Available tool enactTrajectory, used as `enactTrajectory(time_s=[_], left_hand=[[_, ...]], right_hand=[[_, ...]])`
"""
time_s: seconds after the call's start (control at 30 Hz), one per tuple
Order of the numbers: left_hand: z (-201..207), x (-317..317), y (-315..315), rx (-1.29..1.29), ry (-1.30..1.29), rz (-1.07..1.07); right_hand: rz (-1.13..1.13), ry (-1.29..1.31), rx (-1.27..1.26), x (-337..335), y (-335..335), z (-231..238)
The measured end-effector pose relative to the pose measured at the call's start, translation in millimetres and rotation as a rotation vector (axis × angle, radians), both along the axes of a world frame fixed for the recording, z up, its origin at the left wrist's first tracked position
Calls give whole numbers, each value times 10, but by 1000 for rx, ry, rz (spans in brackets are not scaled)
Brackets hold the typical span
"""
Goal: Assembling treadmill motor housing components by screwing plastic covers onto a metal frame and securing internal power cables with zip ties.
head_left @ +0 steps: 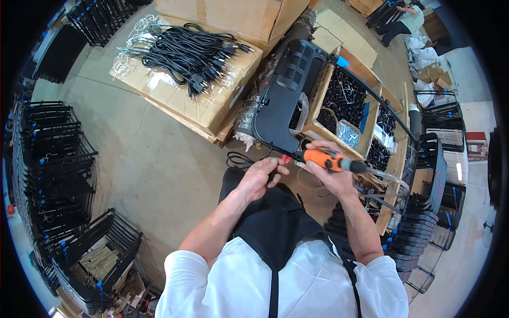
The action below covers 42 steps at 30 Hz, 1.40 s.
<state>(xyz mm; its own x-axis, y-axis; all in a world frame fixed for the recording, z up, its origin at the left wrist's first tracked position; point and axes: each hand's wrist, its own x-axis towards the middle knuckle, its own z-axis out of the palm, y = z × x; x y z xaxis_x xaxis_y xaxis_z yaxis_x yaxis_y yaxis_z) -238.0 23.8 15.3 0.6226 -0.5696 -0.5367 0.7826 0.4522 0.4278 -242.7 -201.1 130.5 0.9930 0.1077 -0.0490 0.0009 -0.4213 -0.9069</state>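
My right hand (335, 172) is wrapped round an orange power screwdriver (322, 159), whose tip points left at the near end of a black L-shaped housing (281, 116). A vented black cover (297, 64) bulges from the housing's far part. My left hand (260, 176) is closed just left of the tip, thumb and fingers together near small red pieces (286, 158). What those fingers hold is too small to make out. A thin black cable (238, 160) loops out beside the left hand.
Coiled black power cords (191, 53) lie on a cardboard box (222, 106) at far left. A wooden tray (374, 119) of black parts and silver screws (348, 135) stands to the right. Stacked black frames (53, 143) line the left. Another person (405, 24) works far right.
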Motion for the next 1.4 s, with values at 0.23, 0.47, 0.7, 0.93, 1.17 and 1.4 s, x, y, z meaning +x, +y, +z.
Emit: enactTrajectory(time_s=[0.23, 0.47, 0.7, 0.93, 1.17, 1.4], left_hand=[[-127, 123, -151, -165, 263, 186], [-215, 155, -204, -332, 398, 241], [-185, 176, -211, -415, 460, 228], [-216, 191, -162, -453, 470, 221], [-174, 166, 24, -389, 467, 142], [-152, 128, 179, -241, 368, 105]], right_hand=[[-57, -43, 293, -109, 114, 79], [-79, -43, 222, -116, 247, 3], [-71, -96, 181, -101, 254, -50], [-100, -45, 103, -13, 406, 13], [-139, 54, 30, 165, 590, -7], [-39, 95, -13, 309, 650, -78]])
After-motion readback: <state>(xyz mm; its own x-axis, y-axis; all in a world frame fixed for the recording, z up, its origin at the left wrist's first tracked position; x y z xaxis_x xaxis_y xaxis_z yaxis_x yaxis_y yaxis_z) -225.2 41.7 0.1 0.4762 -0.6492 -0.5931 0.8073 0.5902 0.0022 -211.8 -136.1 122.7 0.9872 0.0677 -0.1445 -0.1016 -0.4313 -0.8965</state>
